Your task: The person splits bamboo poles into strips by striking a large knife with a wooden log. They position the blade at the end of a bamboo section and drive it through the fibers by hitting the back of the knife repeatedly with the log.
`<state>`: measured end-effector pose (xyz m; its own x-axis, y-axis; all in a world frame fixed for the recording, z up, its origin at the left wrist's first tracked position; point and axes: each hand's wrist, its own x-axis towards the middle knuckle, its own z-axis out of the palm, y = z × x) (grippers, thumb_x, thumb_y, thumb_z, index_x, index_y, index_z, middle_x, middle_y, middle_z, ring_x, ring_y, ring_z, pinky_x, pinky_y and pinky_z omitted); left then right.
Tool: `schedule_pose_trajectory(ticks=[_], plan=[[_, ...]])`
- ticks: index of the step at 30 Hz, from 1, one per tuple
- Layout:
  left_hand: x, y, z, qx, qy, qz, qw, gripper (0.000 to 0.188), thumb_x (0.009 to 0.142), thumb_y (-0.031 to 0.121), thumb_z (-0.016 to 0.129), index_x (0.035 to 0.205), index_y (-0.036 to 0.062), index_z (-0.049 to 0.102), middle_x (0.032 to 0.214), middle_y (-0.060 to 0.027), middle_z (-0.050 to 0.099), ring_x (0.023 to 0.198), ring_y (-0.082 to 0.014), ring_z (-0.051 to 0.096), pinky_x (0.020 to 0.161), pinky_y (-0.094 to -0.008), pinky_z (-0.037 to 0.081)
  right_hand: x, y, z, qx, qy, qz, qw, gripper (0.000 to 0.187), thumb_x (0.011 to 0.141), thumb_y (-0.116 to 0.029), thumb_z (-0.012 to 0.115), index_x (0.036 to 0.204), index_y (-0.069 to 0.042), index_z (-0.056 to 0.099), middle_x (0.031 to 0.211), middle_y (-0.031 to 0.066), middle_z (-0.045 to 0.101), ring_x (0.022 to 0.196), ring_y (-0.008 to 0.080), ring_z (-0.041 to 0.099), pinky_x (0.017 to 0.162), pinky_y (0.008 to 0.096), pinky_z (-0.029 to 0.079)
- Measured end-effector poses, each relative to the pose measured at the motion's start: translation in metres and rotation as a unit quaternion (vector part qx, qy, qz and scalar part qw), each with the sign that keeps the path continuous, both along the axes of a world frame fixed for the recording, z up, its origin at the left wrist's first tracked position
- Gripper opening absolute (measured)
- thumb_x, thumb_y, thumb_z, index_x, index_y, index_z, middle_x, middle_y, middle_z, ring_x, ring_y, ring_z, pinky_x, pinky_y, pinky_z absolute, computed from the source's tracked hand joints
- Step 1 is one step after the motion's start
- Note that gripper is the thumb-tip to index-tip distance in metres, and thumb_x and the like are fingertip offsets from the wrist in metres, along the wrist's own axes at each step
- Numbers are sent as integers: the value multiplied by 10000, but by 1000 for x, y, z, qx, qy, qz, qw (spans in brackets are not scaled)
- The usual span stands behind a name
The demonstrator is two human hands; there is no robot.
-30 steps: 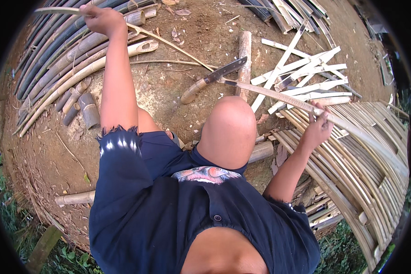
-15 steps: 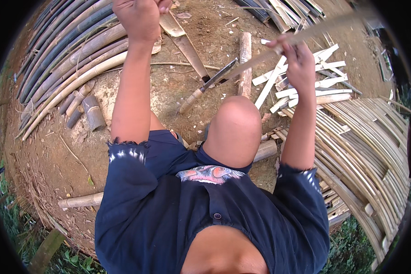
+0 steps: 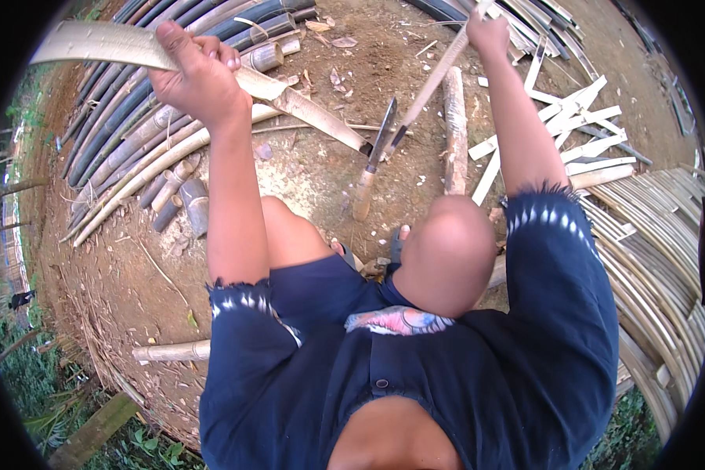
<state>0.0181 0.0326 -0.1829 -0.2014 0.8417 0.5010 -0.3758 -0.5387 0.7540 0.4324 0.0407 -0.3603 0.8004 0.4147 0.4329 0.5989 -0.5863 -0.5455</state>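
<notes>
My left hand (image 3: 200, 72) is closed round a split bamboo strip (image 3: 106, 45), the thumb along it. One end sticks out past the hand to the far left, and the rest slants down to the middle of the ground. At the far right, my right hand (image 3: 487, 35) grips another bamboo strip (image 3: 437, 77). Both strips have dark lower ends, which come close together beside a knife (image 3: 380, 135) with a wooden handle. Whether they are joined there, I cannot make out. The knife stands tilted between them, untouched by either hand.
Dark bamboo poles (image 3: 145, 117) are piled at the left, with short cut pieces (image 3: 194, 205) beside them. A log (image 3: 455, 129) lies beyond my right knee. Pale split pieces (image 3: 580, 117) are heaped at the right, near a stack of long slats (image 3: 642, 258).
My hands have moved farther apart. The right one has gone farther away along its strip, while the left has moved left and a little nearer. The whole view has also shifted slightly.
</notes>
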Motion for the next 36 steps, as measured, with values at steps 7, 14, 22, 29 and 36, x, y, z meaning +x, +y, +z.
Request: schedule_pose_trajectory(ticks=[7,14,22,29,36], plan=[[-46,-6,2,-101,9,-81,992,448,1014,451,555,922,13,571,629,5,396,566,-123,423,582,-300,398,-228,-177,-199,-361,350,344,793,659,927,-639,568,1001,-8,745,980,253,727,966,374,707,879,479,538],[-87,-48,-6,-41,50,-72,995,442,1021,509,524,807,124,546,619,26,401,504,-103,414,526,-263,378,-331,-182,-239,-338,433,304,779,727,847,-560,694,1105,115,613,1018,311,689,1029,438,680,893,473,544],[-119,-56,-24,-19,50,-11,998,412,1045,472,497,857,105,470,643,0,369,512,-119,367,533,-290,331,-281,-233,-225,-179,321,233,901,374,849,-112,635,1200,-16,553,949,274,678,937,465,664,832,536,505],[-116,-17,-39,-30,-2,57,998,304,1006,248,538,775,60,479,660,-28,390,550,-137,385,559,-315,359,-273,-293,-180,-115,237,306,915,321,997,-228,607,1193,14,527,865,270,674,796,466,669,682,518,522],[-120,-12,-48,1,-29,-40,999,166,951,119,501,841,0,532,714,-49,399,589,-175,418,613,-344,376,-261,-288,-206,-234,255,293,891,367,1011,-321,571,1148,19,563,800,281,678,767,492,665,663,532,512]])
